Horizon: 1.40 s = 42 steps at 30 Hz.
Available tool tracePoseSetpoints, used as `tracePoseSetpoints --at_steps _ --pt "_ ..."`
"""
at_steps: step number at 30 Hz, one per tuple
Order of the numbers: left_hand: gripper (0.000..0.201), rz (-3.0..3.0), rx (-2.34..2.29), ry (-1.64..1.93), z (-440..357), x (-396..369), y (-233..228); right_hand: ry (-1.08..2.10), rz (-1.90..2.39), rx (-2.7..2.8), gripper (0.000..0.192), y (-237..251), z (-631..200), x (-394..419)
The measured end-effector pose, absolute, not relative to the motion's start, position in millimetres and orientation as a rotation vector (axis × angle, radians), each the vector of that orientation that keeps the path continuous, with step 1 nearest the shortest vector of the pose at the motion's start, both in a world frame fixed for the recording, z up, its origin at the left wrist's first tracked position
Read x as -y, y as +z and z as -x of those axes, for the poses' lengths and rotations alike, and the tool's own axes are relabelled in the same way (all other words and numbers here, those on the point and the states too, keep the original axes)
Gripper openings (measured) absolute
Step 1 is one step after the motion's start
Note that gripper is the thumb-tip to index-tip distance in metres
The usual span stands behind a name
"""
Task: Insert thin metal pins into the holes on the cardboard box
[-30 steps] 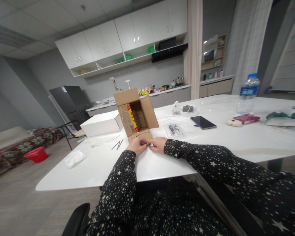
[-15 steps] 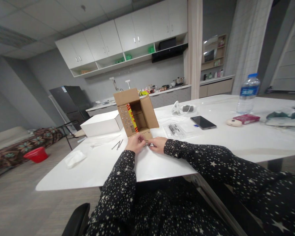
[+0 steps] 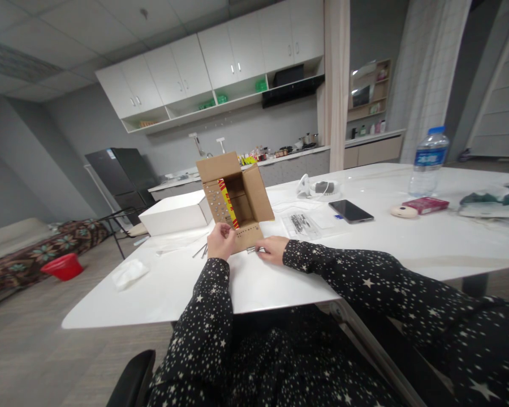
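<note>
Cardboard box (image 3: 237,200) btwn hands, bare table (image 3: 280,277) edge-side.

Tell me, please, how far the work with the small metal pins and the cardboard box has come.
Done: the left flap of the open brown cardboard box already carries rows of small silver pins. In hand: the left hand is raised to that flap, while the right hand rests on the white table by the near flap. Left: that near flap's dots look like unfilled holes, though too small to be sure.
</note>
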<state>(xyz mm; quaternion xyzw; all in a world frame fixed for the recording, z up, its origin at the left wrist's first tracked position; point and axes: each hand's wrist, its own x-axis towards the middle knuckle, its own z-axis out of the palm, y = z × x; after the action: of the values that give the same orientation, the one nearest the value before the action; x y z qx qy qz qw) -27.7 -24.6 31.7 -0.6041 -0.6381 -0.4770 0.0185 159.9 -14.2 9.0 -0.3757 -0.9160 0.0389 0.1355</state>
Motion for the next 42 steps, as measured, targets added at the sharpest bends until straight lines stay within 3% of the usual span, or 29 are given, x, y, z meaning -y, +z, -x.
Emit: tracePoseSetpoints --at_steps 32,42 --pt "0.02 1.77 2.091 -1.532 34 22 30 0.124 1.104 2.639 0.027 8 -160 14" --pt "0.012 1.954 2.153 -1.152 39 16 23 0.124 1.08 2.645 0.027 9 -161 14"
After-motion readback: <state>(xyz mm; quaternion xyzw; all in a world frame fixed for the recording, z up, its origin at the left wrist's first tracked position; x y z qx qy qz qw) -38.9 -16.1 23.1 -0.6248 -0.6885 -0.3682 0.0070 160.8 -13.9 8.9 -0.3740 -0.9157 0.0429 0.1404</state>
